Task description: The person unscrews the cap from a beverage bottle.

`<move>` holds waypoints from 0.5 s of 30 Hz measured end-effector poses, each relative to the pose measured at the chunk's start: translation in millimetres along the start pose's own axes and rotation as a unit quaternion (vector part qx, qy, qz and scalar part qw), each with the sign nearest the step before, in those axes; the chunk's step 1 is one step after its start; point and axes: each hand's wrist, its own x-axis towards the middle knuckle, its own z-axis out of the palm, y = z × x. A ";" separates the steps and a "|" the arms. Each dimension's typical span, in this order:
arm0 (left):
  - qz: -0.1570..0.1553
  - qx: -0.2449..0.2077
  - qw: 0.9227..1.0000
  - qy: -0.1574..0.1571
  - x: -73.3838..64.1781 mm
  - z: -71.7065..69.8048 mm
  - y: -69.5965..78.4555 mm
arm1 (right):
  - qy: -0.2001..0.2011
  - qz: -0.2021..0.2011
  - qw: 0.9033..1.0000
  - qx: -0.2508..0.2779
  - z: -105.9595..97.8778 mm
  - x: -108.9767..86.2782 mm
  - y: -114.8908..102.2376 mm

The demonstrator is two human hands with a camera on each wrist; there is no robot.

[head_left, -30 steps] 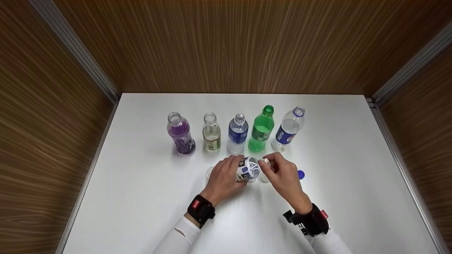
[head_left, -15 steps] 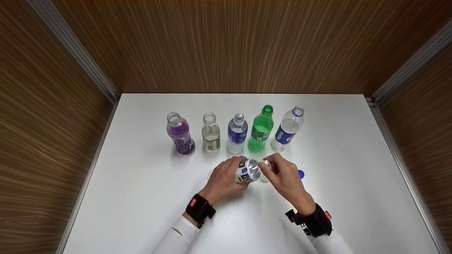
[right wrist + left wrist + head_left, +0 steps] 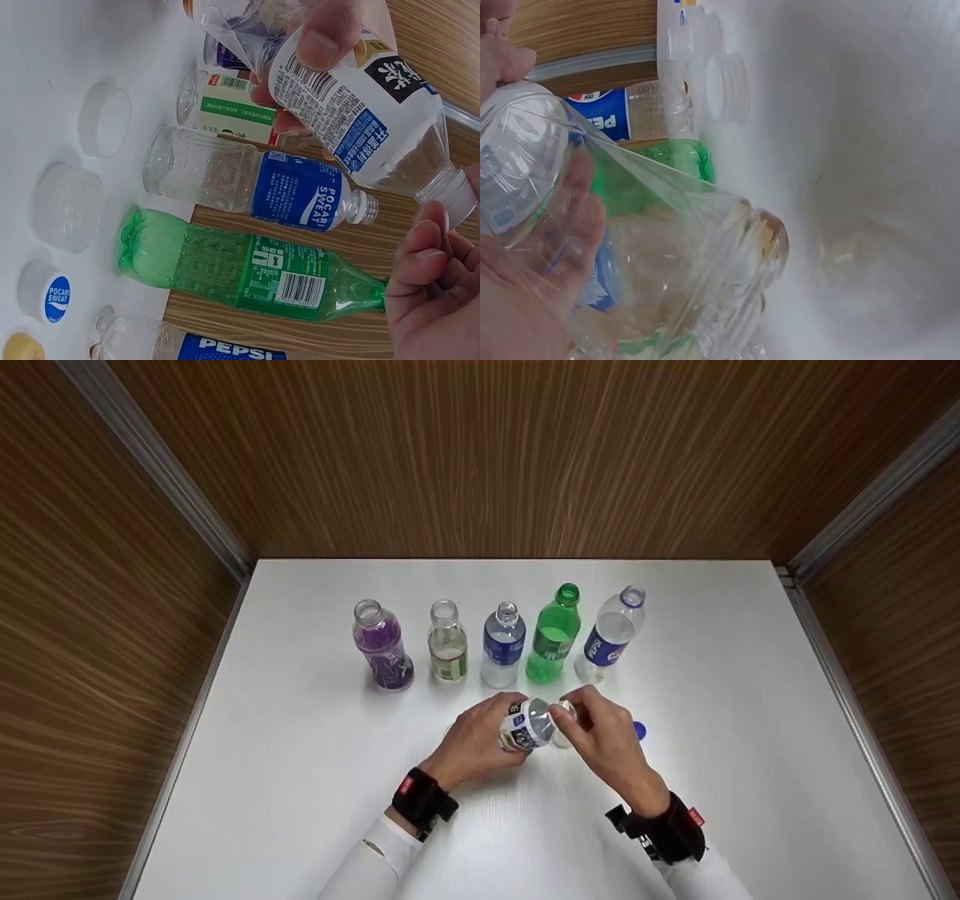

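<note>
My left hand (image 3: 474,741) grips a clear plastic bottle (image 3: 525,726) by its body, a white label round it. The bottle is tilted, its neck pointing toward my right hand (image 3: 609,737). Thumb and fingers of that hand pinch the white cap (image 3: 454,199), which sits on the bottle's neck. In the left wrist view the clear bottle base (image 3: 735,262) hangs close over the white table. Standing just behind the hands are a Pocari Sweat bottle (image 3: 503,649) and a green bottle (image 3: 553,643), both with uncapped mouths.
To the left stand a purple bottle (image 3: 386,656) and a small clear bottle (image 3: 448,652), to the right a Pepsi bottle (image 3: 606,649), all uncapped. Several loose caps lie near the right hand, among them a Pocari Sweat cap (image 3: 45,292) and a yellow cap (image 3: 25,347).
The left hand has rolled and shifted slightly, turning the bottle's label a little. The right hand stays at the cap; the standing bottles have not moved.
</note>
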 end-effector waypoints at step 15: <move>-0.014 -0.059 0.998 -0.032 0.2 -6.5 -0.7 | -0.006 -0.049 0.999 0.007 -0.4 3.4 3.0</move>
